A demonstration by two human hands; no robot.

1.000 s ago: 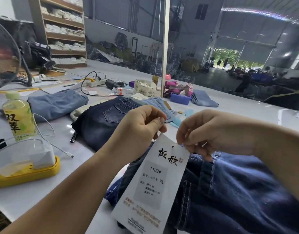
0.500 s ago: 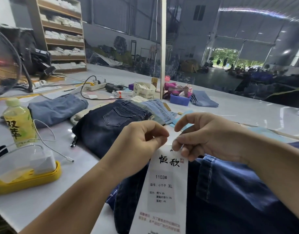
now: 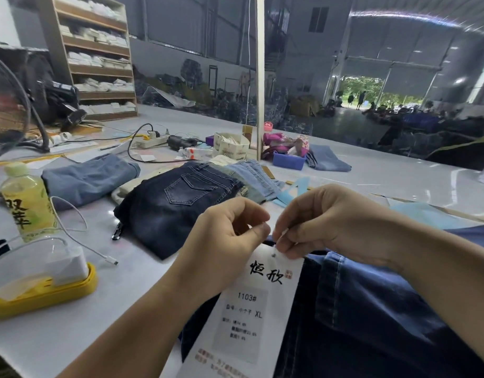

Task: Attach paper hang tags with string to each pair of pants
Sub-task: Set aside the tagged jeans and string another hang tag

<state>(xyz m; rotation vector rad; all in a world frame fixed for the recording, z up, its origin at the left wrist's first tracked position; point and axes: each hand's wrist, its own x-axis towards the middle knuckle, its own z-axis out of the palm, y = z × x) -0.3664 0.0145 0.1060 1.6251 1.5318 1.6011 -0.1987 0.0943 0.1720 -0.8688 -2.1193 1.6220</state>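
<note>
- The white paper hang tag (image 3: 258, 304) hangs down over the dark blue jeans (image 3: 372, 317) that lie at the near edge of the tabletop (image 3: 126, 290); its punched hole sits at the top edge, right between the two sets of fingertips.
- The left hand (image 3: 221, 241) has its thumb and forefinger curled together just above the tag's top left corner, pinching something too fine to make out, most likely the string end.
- The right hand (image 3: 325, 225) pinches at the tag's top right corner beside the hole, fingers curled; a pale sliver shows between its fingertips, though whether that is string or a fastener cannot be told.
- The step looks like threading or closing the string through the hole. To do it well, keep the tag flat and steady with one pinch, so the hole stays open to the other.
- Draw the string through gently; paper round a punched hole tears easily under a sideways tug.
- Make sure the loop catches the jeans, at a belt loop or waistband, before it is closed; that attachment point is hidden behind the hands.
- Beyond the tag, a folded pair of dark jeans (image 3: 175, 203) and lighter pairs (image 3: 90, 178) lie on the tabletop; no tags show on them from here.
</note>
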